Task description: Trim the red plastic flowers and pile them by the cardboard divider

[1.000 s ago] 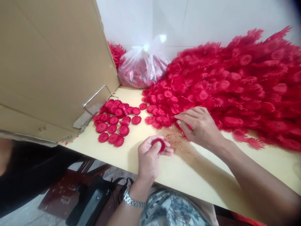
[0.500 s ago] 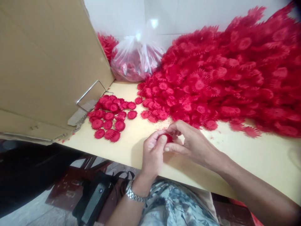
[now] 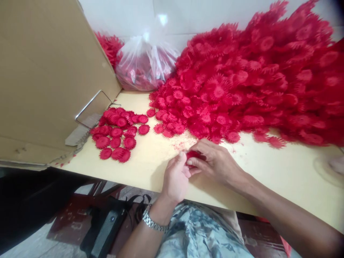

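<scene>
A red toothed piece (image 3: 194,156) is between my two hands, over the front part of the pale yellow table (image 3: 142,172). My right hand (image 3: 212,159) is closed on it, thumb in front and fingers behind. My left hand (image 3: 176,177), with a metal watch on the wrist, is bent against the piece's left side; its fingers are partly hidden. Left of my hands lies a small group of round red toothed pieces (image 3: 116,132). Beyond them rises a large heap of similar red pieces (image 3: 220,93).
A cardboard box (image 3: 53,79) with a wire handle (image 3: 88,105) stands at the left. A tied clear plastic bag (image 3: 146,70) of red pieces sits by the wall. A black bag (image 3: 104,229) is below the table edge. Something blurred (image 3: 337,165) shows at the far right.
The view has shifted, moving the table's contents leftward. My right fingers have closed further round the red piece, and my left thumb has moved from its face to its left edge.
</scene>
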A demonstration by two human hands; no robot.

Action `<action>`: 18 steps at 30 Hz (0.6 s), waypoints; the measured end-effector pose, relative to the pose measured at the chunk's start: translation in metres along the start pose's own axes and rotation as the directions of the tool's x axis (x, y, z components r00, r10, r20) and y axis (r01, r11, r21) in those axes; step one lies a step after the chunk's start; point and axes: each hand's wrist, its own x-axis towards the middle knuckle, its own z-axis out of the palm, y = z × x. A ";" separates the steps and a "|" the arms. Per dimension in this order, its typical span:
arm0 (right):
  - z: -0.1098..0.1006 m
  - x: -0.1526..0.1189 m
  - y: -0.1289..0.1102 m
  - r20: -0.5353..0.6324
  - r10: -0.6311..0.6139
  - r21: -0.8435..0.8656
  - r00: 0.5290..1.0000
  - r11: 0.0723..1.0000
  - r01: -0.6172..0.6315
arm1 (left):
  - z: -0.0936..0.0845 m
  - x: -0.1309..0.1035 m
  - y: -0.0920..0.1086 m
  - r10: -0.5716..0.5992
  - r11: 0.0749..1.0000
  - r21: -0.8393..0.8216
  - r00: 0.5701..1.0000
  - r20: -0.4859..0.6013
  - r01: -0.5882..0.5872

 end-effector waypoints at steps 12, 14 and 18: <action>0.005 -0.007 0.008 -0.119 -0.147 -0.170 0.982 0.977 0.125 | -0.002 -0.006 -0.007 0.020 0.988 0.150 0.999 0.027 -0.024; 0.005 -0.006 0.009 -0.127 -0.134 -0.200 0.983 0.974 0.107 | -0.002 -0.005 -0.009 0.041 0.984 0.171 0.999 0.024 -0.045; 0.008 -0.005 0.004 -0.170 -0.124 -0.322 0.978 0.945 0.064 | -0.004 -0.003 -0.012 0.086 0.966 0.244 0.996 -0.014 -0.080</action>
